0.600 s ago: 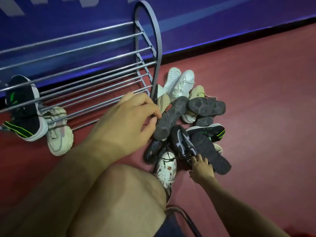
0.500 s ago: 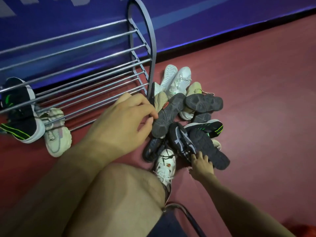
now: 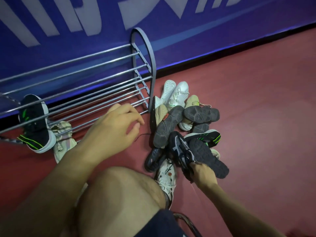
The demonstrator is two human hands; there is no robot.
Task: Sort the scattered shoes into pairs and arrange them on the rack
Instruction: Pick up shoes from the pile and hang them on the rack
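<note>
picking from the pile (image 3: 184, 130) right of the rack (image 3: 95, 93): right hand (image 3: 202, 173) grips the navy shoe (image 3: 182, 151), left hand (image 3: 112, 129) hovers loosely open; next comes finding its mate.

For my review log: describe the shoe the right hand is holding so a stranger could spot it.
Start at the shoe rack, then the pile on the floor to its right. At the pile's near edge, the right hand grips a dark navy sneaker with pale side stripes, upper showing, unlike the upturned soles beside it.

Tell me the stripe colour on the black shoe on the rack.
Neon green stripes on the black shoe, head view.
</note>
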